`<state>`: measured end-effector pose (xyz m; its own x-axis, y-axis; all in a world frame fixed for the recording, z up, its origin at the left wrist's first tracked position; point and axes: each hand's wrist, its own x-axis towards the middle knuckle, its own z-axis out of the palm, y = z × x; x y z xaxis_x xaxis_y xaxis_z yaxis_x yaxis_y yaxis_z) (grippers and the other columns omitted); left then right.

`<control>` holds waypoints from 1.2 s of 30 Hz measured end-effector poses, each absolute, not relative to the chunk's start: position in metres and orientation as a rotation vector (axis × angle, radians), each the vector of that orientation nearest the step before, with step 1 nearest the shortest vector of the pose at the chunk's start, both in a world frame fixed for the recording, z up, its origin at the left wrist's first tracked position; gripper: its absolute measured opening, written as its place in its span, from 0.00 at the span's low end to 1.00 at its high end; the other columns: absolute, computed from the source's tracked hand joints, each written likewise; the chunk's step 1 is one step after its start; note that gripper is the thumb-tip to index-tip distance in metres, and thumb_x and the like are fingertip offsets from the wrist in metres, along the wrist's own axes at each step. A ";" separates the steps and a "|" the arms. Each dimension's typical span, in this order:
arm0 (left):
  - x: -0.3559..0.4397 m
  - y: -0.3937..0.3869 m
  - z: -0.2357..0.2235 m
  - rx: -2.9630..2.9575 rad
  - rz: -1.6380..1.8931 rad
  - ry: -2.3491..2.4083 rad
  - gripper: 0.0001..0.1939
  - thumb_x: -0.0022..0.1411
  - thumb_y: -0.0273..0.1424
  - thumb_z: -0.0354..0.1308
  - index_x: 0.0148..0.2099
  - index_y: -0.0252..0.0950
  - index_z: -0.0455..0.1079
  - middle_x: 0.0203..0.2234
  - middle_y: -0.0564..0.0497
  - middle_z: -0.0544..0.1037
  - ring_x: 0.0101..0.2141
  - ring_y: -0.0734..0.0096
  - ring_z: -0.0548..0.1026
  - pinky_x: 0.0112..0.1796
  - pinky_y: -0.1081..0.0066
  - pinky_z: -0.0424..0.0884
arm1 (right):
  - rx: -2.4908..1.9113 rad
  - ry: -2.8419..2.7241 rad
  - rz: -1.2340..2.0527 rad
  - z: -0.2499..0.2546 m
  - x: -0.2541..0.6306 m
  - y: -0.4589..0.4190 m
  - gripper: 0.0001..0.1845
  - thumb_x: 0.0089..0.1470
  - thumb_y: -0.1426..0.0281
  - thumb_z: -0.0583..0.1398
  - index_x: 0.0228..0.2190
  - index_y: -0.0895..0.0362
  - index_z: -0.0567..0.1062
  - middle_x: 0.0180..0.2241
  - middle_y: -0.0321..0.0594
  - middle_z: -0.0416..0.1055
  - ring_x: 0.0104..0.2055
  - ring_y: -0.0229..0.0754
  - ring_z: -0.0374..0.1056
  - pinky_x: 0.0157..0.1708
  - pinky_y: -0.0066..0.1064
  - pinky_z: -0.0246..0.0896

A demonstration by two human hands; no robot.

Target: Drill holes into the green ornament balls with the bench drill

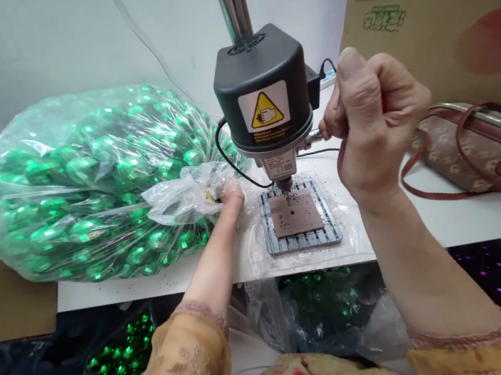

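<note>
1. At centre left, a clear plastic bag [83, 182] filled with shiny green beads is laid on the white table [124, 290]; its gathered neck [185, 194] is pointed toward the machine.
2. The left hand [231, 195] is placed at that neck, just left of centre. Its fingertips are partly covered by plastic, so whether anything is pinched cannot be told.
3. The right hand [368, 108] is raised right of centre, fingers curled closed, apparently around the metal lever [315, 135] of the black-topped drill press [260, 84].
4. Below the drill head, a brown square board [310, 219] with a hole is supported on a grooved metal plate [270, 246]; dark crumbs are scattered over both.
5. If the lever were pulled down while the left hand was brought under the drill head, fingers could be hurt; a hand warning is shown on the label [264, 107].
6. Loose plastic or the black cable [220, 146], looped close to the drill head, could be snagged if either were drawn into the turning part.
7. The board could be shifted by a sideways knock, since no clamp is seen on it.
</note>
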<state>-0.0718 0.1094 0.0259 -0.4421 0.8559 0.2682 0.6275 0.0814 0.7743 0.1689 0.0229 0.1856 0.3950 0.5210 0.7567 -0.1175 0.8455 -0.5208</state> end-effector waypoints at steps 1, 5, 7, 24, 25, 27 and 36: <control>-0.071 0.105 0.027 1.481 1.257 2.141 0.05 0.57 0.24 0.62 0.38 0.35 0.72 0.44 0.35 0.80 0.57 0.39 0.72 0.59 0.44 0.62 | -0.411 -1.099 0.420 0.185 0.169 0.023 0.25 0.61 0.60 0.59 0.20 0.55 0.55 0.16 0.28 0.52 0.18 0.25 0.49 0.20 0.26 0.45; -0.068 0.071 0.030 1.530 1.182 2.166 0.14 0.51 0.23 0.66 0.42 0.37 0.72 0.43 0.38 0.79 0.57 0.39 0.72 0.59 0.48 0.65 | -0.416 -1.111 0.422 0.184 0.170 0.024 0.25 0.61 0.60 0.59 0.20 0.55 0.54 0.16 0.27 0.52 0.18 0.24 0.51 0.20 0.26 0.46; -0.064 0.048 0.030 1.561 1.252 2.045 0.15 0.53 0.26 0.65 0.44 0.38 0.70 0.40 0.43 0.78 0.49 0.48 0.77 0.55 0.53 0.70 | -0.424 -1.117 0.423 0.184 0.170 0.024 0.25 0.61 0.58 0.59 0.21 0.55 0.54 0.17 0.27 0.52 0.18 0.24 0.50 0.20 0.26 0.46; 0.002 -0.018 0.010 1.102 1.559 1.252 0.30 0.49 0.45 0.75 0.45 0.41 0.61 0.38 0.52 0.79 0.39 0.69 0.80 0.41 0.69 0.75 | -0.422 -1.126 0.427 0.182 0.170 0.020 0.25 0.61 0.56 0.58 0.22 0.54 0.54 0.18 0.28 0.50 0.19 0.25 0.49 0.21 0.27 0.48; 0.004 -0.017 0.008 1.117 1.546 1.250 0.31 0.48 0.45 0.75 0.45 0.41 0.62 0.39 0.51 0.80 0.39 0.68 0.80 0.41 0.68 0.76 | -0.425 -1.134 0.422 0.181 0.170 0.020 0.24 0.61 0.56 0.57 0.22 0.54 0.54 0.18 0.28 0.49 0.19 0.25 0.49 0.21 0.27 0.48; 0.007 -0.015 0.004 1.146 1.525 1.265 0.30 0.48 0.45 0.76 0.45 0.40 0.63 0.43 0.48 0.81 0.40 0.66 0.81 0.44 0.65 0.77 | -0.431 -1.134 0.418 0.181 0.170 0.021 0.25 0.62 0.56 0.57 0.22 0.54 0.54 0.18 0.28 0.49 0.19 0.25 0.49 0.21 0.27 0.49; 0.007 -0.009 -0.001 1.431 1.434 1.287 0.29 0.53 0.37 0.74 0.55 0.39 0.71 0.54 0.43 0.79 0.54 0.57 0.78 0.57 0.57 0.71 | -0.375 -1.079 0.441 0.181 0.168 0.020 0.25 0.60 0.59 0.60 0.21 0.55 0.55 0.16 0.27 0.52 0.18 0.26 0.51 0.21 0.29 0.46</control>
